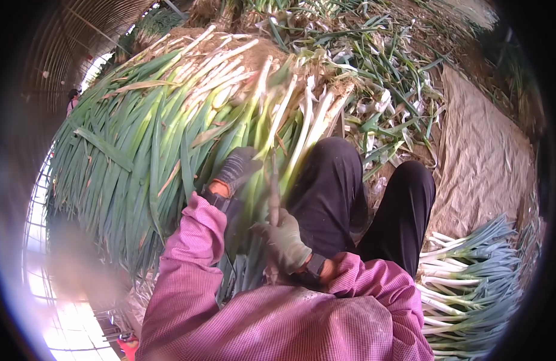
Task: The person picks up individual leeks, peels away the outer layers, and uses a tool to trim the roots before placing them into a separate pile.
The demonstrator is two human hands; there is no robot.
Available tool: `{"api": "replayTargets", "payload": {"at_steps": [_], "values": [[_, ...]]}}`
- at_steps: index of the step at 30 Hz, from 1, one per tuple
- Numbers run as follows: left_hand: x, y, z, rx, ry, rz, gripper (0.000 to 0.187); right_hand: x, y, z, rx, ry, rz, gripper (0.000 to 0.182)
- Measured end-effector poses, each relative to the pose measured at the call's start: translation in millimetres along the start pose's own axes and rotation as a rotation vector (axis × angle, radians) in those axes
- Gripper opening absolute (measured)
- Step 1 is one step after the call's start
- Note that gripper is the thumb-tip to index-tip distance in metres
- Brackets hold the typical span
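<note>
A large pile of long green onions (139, 144) lies before me, white root ends toward the back and green leaves toward the left. My left hand (237, 168), in a grey striped glove, has its fingers curled at the stalks nearest my lap. Beside my knee, my gloved right hand (284, 240) is closed round a long, thin brownish thing (274, 192), blurred, which points up along the stalks; its exact kind I cannot tell. Several loose green onions (308, 123) with pale stems lean between the left hand and my dark-trousered knee (332, 174).
Cleaned green onions (458, 289) with white stems are laid in a stack at the lower right. Behind my knees, trimmed leaves and peelings (392, 90) cover the ground. A brown cloth sheet (482, 156) lies at the right. A person (73, 101) shows far off at the left.
</note>
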State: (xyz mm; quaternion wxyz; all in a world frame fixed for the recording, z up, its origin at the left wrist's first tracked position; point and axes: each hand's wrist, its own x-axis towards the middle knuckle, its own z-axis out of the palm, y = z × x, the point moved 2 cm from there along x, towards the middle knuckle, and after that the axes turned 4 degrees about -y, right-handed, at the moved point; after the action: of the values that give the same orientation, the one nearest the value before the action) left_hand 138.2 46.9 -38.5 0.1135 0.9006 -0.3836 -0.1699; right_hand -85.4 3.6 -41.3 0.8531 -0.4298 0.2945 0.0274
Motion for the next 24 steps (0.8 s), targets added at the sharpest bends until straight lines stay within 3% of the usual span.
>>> {"api": "replayTargets", "payload": {"at_steps": [2,3,6,7,10,11,14,15,18,21,24], "values": [[6,-27,23,0.226,0.143,0.094,0.033,-8,-10,-1,-0.136,-0.077,0.061,0.037],[2,-17,26,0.213,0.302,0.075,0.031,-8,-13,-1,-0.204,-0.117,0.091,0.037],[-9,9,25,0.584,0.628,0.148,0.022,-1,-15,-3,-0.159,-0.111,0.106,0.036],[-14,19,20,0.661,0.595,0.115,0.019,3,-16,-3,-0.108,-0.125,0.079,0.035],[-23,44,20,0.53,0.086,-0.216,0.025,18,-16,-8,-0.028,-0.154,0.046,0.032],[-21,35,37,0.565,0.069,-0.245,0.026,23,-16,-9,-0.044,-0.158,0.066,0.031],[-29,26,56,0.784,0.358,-0.084,0.025,28,-4,-8,-0.027,-0.221,0.085,0.03],[-30,25,55,0.776,0.392,-0.06,0.025,26,0,-8,-0.014,-0.247,0.089,0.03],[-23,19,49,0.523,0.191,-0.259,0.032,4,-34,-11,-0.115,-0.224,0.135,0.029],[-19,-2,40,0.009,0.314,-0.125,0.037,5,-14,-10,-0.041,-0.239,0.096,0.026],[-6,-21,21,-0.151,0.319,-0.05,0.03,-1,-7,-5,-0.137,-0.207,0.047,0.026]]}}
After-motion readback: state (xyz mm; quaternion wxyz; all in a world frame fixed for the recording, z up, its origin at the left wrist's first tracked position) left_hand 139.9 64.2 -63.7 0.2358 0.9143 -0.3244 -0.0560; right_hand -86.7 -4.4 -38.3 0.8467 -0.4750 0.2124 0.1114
